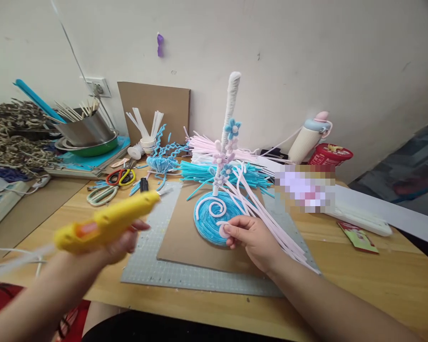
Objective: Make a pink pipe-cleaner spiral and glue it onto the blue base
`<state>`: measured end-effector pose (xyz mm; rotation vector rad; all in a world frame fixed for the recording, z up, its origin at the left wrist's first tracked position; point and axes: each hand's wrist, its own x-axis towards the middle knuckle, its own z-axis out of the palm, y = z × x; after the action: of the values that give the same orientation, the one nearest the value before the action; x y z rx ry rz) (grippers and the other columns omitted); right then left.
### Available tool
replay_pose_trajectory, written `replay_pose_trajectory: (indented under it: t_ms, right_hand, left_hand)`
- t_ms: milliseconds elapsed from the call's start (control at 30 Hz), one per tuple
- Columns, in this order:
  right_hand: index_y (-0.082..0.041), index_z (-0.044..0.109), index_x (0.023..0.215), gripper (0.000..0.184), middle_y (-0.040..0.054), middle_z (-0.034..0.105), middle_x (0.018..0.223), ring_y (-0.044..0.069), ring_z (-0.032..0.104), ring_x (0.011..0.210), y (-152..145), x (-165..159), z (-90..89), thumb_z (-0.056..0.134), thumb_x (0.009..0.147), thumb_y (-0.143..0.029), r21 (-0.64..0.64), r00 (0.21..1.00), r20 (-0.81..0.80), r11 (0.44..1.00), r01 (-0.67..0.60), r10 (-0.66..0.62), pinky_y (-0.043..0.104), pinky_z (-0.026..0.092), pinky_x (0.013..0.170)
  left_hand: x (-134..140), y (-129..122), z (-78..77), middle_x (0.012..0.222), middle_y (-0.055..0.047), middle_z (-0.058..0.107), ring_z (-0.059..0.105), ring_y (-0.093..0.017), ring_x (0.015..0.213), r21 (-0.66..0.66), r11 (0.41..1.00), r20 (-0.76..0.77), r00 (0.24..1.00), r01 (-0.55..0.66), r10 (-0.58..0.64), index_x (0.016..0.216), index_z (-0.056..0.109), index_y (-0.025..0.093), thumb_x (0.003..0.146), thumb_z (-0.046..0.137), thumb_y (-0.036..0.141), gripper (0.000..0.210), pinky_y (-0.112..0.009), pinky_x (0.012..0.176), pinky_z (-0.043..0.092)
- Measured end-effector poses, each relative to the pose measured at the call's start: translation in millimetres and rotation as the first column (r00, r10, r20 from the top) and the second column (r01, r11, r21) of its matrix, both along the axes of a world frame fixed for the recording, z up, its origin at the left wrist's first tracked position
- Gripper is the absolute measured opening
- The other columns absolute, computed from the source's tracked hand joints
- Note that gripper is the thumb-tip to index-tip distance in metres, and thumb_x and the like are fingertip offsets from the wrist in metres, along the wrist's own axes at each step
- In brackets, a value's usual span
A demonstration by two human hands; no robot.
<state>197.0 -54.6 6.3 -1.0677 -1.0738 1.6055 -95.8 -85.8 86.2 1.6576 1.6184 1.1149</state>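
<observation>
I have a pale curl (224, 232) of fuzzy stem pinched between the thumb and fingertips of my right hand (252, 239). It sits over the near right part of the blue disc (207, 229); I can't tell from here whether the two touch. The disc is round, fluffy and ridged in rings, and just beyond those fingertips a pale spiral (225, 207) lies on top. Farther from the fingers, a white-wrapped rod (230, 104) rises nearly upright, with plush blue and pale pink flowers (228, 128) along its lower part. My left hand (123, 244) has its fingers curled round a yellow plastic glue gun (110, 218), well apart from the right fingertips. Beneath the disc lies flat brown cardboard (180, 242), on a gray gridded mat (146, 270). Long pink fuzzy stems (271, 223) run just beside the right fingers, and a turquoise bundle (196, 171) spreads beyond them. Past the left fingers are scissors (111, 177) with looped handles.
</observation>
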Motion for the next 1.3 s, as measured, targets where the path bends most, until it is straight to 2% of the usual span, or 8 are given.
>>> replay_pose_trajectory:
  t_ms: [67,167,267,400,500,600,833,1300]
  right_hand:
    - [-0.015,0.067,0.069,0.025,0.0006,0.064,0.06,0.01,0.057,0.055,-1,0,0.9,0.077,0.067,-0.038,-0.002,1.0,-0.008,1.0,0.008,-0.008,0.022,0.044,0.052]
    - [-0.015,0.067,0.069,0.026,0.0004,0.064,0.059,0.01,0.057,0.054,-3,-2,4.2,0.076,0.067,-0.039,0.014,0.999,0.025,0.999,0.048,-0.048,0.023,0.045,0.053]
    - [-0.015,0.067,0.068,0.025,0.0001,0.062,0.055,0.011,0.056,0.052,-6,-3,8.8,0.075,0.067,-0.038,0.067,0.989,0.102,0.993,0.097,-0.103,0.025,0.046,0.054]
    - [-0.016,0.067,0.067,0.021,-0.0002,0.062,0.054,0.012,0.056,0.051,-9,-3,11.8,0.073,0.069,-0.036,0.164,0.973,0.169,0.978,0.132,-0.159,0.026,0.047,0.053]
    - [-0.017,0.067,0.069,0.016,-0.0001,0.062,0.058,0.013,0.058,0.054,-11,-2,10.4,0.071,0.072,-0.033,0.226,0.967,0.186,0.965,0.133,-0.177,0.026,0.048,0.054]
    - [-0.018,0.067,0.07,0.014,0.0009,0.064,0.061,0.013,0.059,0.056,-13,-2,9.2,0.069,0.074,-0.031,0.3,0.953,0.231,0.946,0.124,-0.198,0.026,0.049,0.055]
    - [-0.018,0.068,0.07,0.015,0.0027,0.064,0.066,0.014,0.059,0.06,-16,0,11.3,0.066,0.078,-0.031,0.403,0.917,0.339,0.913,0.06,-0.21,0.026,0.048,0.056]
    - [-0.018,0.067,0.07,0.015,0.0027,0.063,0.068,0.014,0.058,0.061,-18,0,12.0,0.066,0.078,-0.031,0.419,0.927,0.32,0.907,0.048,-0.197,0.026,0.048,0.055]
  left_hand:
    - [22,-13,-26.1,0.077,-0.009,0.072,0.065,-0.023,0.062,-0.049,0.992,0.093,0.99,0.113,-0.108,0.083,0.072,0.022,0.066,0.068,0.045,0.029,-0.031,0.053,0.054]
    - [42,-26,-52.1,0.083,-0.007,0.071,0.066,-0.024,0.073,-0.063,0.986,0.112,0.983,0.156,-0.149,0.093,0.07,0.025,0.073,0.065,0.04,0.025,-0.033,0.065,0.056]
    - [50,-31,-66.7,0.072,-0.004,0.067,0.063,-0.022,0.066,-0.036,0.978,0.034,0.978,0.205,-0.204,0.089,0.068,0.026,0.077,0.061,0.043,0.022,-0.031,0.058,0.053]
    - [55,-33,-78.8,0.066,-0.004,0.061,0.058,-0.023,0.063,0.024,0.968,0.035,0.967,0.251,-0.252,0.083,0.063,0.026,0.079,0.048,0.063,0.04,-0.033,0.053,0.047]
    - [60,-36,-79.9,0.07,-0.005,0.061,0.058,-0.025,0.067,0.036,0.978,0.069,0.976,0.206,-0.208,0.074,0.062,0.025,0.074,0.049,0.07,0.046,-0.035,0.058,0.047]
    - [64,-37,-76.9,0.078,-0.007,0.065,0.059,-0.028,0.074,0.038,0.986,0.081,0.982,0.165,-0.168,0.079,0.065,0.025,0.07,0.052,0.071,0.048,-0.037,0.061,0.047]
    - [62,-38,-80.8,0.079,-0.005,0.066,0.061,-0.026,0.077,0.099,0.982,0.059,0.984,0.164,-0.17,0.08,0.067,0.026,0.076,0.054,0.063,0.039,-0.036,0.066,0.048]
    - [69,-40,-77.8,0.07,-0.003,0.062,0.057,-0.023,0.067,0.073,0.99,0.112,0.985,0.121,-0.129,0.076,0.063,0.026,0.075,0.054,0.064,0.04,-0.034,0.06,0.044]
